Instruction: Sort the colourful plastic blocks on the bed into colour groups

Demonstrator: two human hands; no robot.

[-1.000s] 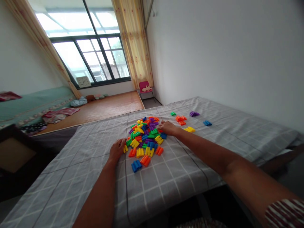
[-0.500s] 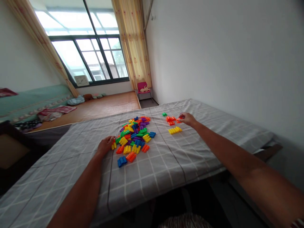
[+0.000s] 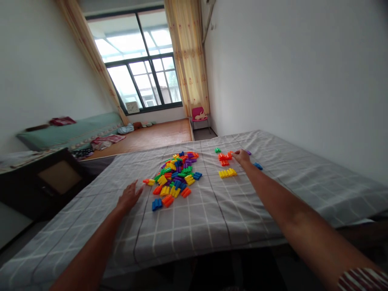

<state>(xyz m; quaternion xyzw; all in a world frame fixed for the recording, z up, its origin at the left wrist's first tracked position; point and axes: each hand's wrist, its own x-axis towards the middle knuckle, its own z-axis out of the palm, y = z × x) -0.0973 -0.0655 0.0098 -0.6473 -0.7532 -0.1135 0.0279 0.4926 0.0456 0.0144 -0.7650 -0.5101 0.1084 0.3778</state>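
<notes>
A mixed pile of plastic pieces [image 3: 178,173] in red, orange, yellow, green, blue and purple lies on the grey checked cloth [image 3: 194,218]. My left hand [image 3: 129,197] rests left of the pile, fingers apart, holding nothing. Near its fingertips are an orange and a yellow piece [image 3: 149,182]. My right hand [image 3: 241,156] has its fingers closed on an orange piece [image 3: 230,155] at the right end of a small orange group [image 3: 223,159]. A yellow group [image 3: 227,173] lies in front of that, and a green piece [image 3: 217,150] behind it.
A blue piece [image 3: 258,166] and a purple piece [image 3: 249,152] lie by my right wrist. Beyond the cloth are a brown bed surface [image 3: 160,131] and a pink chair [image 3: 198,115]. A dark cabinet [image 3: 57,178] stands at left; a white wall [image 3: 291,81] rises at right.
My left hand has drawn back from the pile's left edge and its fingers have spread. My right hand remains at the orange group. The view has shifted, showing more of the left side.
</notes>
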